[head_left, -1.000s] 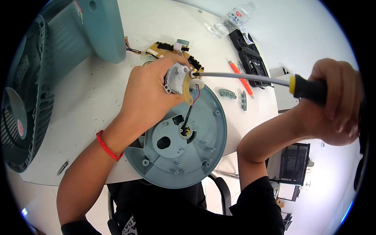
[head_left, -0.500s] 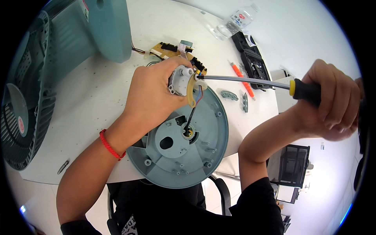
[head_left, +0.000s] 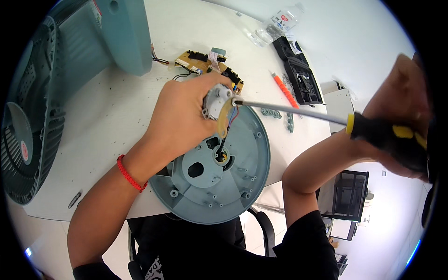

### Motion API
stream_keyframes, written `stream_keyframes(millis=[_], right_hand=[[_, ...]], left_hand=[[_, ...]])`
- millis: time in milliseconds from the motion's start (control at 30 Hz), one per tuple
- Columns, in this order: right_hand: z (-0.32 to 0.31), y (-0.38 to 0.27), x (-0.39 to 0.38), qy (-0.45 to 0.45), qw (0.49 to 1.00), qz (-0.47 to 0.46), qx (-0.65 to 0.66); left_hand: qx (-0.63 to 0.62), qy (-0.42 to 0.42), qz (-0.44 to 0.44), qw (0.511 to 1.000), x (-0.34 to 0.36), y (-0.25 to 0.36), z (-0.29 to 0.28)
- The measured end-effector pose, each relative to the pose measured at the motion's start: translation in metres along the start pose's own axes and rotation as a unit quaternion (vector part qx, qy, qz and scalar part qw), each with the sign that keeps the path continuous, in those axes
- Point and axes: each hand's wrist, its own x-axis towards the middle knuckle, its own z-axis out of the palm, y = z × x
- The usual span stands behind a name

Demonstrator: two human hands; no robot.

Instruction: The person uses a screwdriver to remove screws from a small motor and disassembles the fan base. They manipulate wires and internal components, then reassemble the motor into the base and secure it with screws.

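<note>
Screwdriver handle [head_left: 380, 135] has dropped; grey motor [head_left: 215, 102] juts rightward from left grip [head_left: 179, 111] clamped around it.

One fisheye view looks down from the wearer's head; it faces a white table [head_left: 98, 158] from close above. Straight edges bend toward its rim.

Bright, even white light washes the table [head_left: 107, 186], its shadows soft. Past its right edge I see the wall [head_left: 392, 200] glow faintly violet; off its near left corner, a bluish glint flares. The right hand [head_left: 403, 100] looks shaded, slightly blurred. Toward the black rim, straight edges bow.
</note>
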Motion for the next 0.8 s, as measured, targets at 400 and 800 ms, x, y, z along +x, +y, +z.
stream_keyframes(millis=[400,800], right_hand=[[-0.012,0.016,-0.014,0.007,0.973,-0.057,0.224],[0.044,-0.002,-0.010,0.328,0.942,0.052,-0.042]], left_hand=[[0.044,-0.012,-0.009,0.999,-0.002,0.001,-0.001],[0.051,0.049,-0.005,0.997,-0.003,0.004,0.001]])
